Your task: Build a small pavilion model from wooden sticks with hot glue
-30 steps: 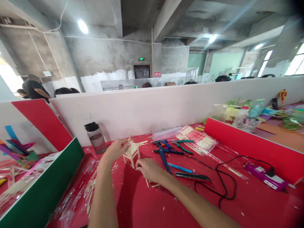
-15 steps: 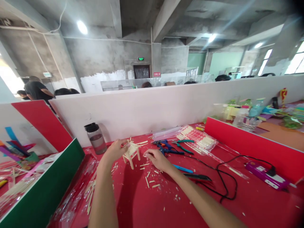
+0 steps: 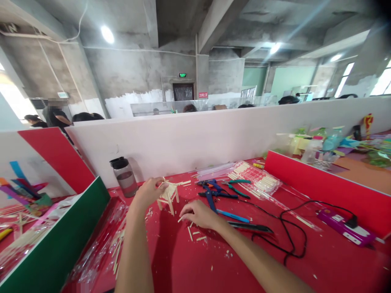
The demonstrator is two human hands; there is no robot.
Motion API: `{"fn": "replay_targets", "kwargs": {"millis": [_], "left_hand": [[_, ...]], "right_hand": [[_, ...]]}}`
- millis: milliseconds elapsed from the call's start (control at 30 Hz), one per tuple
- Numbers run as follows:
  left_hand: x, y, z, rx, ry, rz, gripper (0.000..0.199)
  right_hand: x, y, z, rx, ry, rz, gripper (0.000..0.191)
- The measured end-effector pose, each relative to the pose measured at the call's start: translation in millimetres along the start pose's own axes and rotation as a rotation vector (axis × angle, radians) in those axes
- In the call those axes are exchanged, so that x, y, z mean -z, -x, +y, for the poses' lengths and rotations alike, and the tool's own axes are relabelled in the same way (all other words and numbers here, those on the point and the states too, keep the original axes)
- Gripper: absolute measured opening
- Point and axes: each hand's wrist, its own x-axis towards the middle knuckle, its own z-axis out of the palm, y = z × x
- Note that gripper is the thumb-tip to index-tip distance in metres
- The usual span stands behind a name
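Evidently the left hand (image 3: pixel 150 192) works as a clamp: its fingers close in around the upper part of a small stick chair (image 3: pixel 168 197), just left of the frame's centre, probably to steady the light frame on its legs. Exactly where those fingertips press is hidden. The right hand (image 3: pixel 195 213), just to the right and lower, is narrowed to a pinch on a short stick (image 3: pixel 180 219), held near one end so that the other end pokes out toward the lower left. Beneath and beside that hand, cut pieces (image 3: pixel 190 233) lie scattered on the red table (image 3: pixel 195 264), an easy reach for the fingers.

Further right lie a blue tool (image 3: pixel 210 197), green-handled pliers (image 3: pixel 239 188) and a black knife (image 3: pixel 252 227), seemingly kept by the right arm for quick use. Above them, long sticks (image 3: pixel 258 179) sit in plastic, likely as stock. A bottle (image 3: pixel 124 177) stands upright against the white partition (image 3: pixel 195 140) at centre left, presumably out of elbow range. At the far right, a purple power strip (image 3: pixel 345 228) rests beside the red divider (image 3: pixel 324 193), its black cable (image 3: pixel 301 236) looping toward the tools.
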Motion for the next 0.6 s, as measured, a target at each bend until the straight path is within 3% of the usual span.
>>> {"fn": "replay_targets", "kwargs": {"millis": [367,500,600], "left_hand": [[-3.8,-3.6,1.0,0.029,-0.139,-0.015,0.040],[1.8,-0.6,2.8,0.001,-0.107,0.043,0.041],[20.3,9.1,11.5,0.018,-0.092,0.073,0.038]], "right_hand": [[-19.5,9.3,-18.6,0.009,0.349,-0.061,0.006],[-8.7,8.2,-22.2,-0.035,0.296,-0.023,0.010],[7.2,9.7,-29.5,-0.042,0.184,0.048,0.011]]}}
